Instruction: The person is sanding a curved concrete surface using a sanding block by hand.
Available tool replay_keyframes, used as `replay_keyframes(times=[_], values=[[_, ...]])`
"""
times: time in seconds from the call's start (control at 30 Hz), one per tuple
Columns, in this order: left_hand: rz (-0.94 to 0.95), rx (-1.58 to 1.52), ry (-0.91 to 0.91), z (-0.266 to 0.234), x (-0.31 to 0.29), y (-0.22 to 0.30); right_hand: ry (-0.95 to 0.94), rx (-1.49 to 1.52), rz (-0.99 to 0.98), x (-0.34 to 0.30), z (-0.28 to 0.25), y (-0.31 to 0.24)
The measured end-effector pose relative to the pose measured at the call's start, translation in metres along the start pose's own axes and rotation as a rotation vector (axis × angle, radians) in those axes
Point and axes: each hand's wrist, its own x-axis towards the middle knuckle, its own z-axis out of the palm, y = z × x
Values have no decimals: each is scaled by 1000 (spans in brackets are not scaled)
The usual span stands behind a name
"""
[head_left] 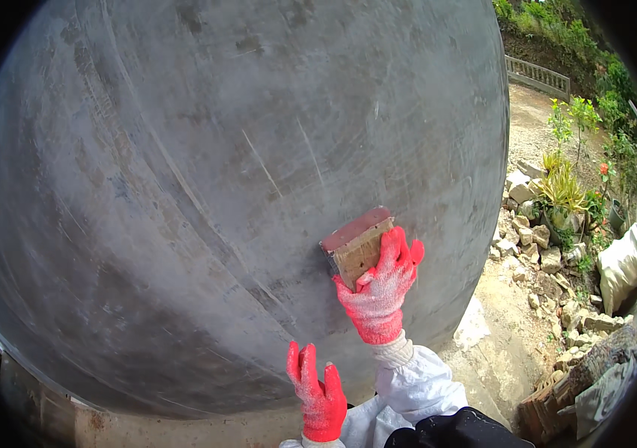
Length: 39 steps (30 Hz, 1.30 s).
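Note:
A grey plastered wall fills most of the view, its wet surface streaked and scratched. My right hand, in a red and white glove, holds a wooden float flat against the wall at the lower right. The float has a reddish top edge and a pale wooden back. My left hand, in the same kind of glove, hangs lower and to the left with its fingers raised and slightly apart, holding nothing, close to the wall's base. White sleeves cover both forearms.
To the right of the wall lies a dirt path with loose stones, green plants, a white sack and a brick pile. A railing runs far behind. A bare concrete base runs under the wall.

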Motion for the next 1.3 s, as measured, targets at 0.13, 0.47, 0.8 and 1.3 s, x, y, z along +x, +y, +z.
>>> replay_keyframes(times=[0.13, 0.47, 0.8, 1.3], values=[[30, -15, 20, 5, 5, 3, 40, -34, -62, -21, 0, 19], [56, 28, -40, 13, -4, 1, -4, -59, -12, -29, -5, 45], [122, 48, -31, 23, 8, 12, -36, -35, 91, -132, 7, 118], [200, 189, 25, 47, 26, 6, 59, -73, 166, -93, -13, 142]])
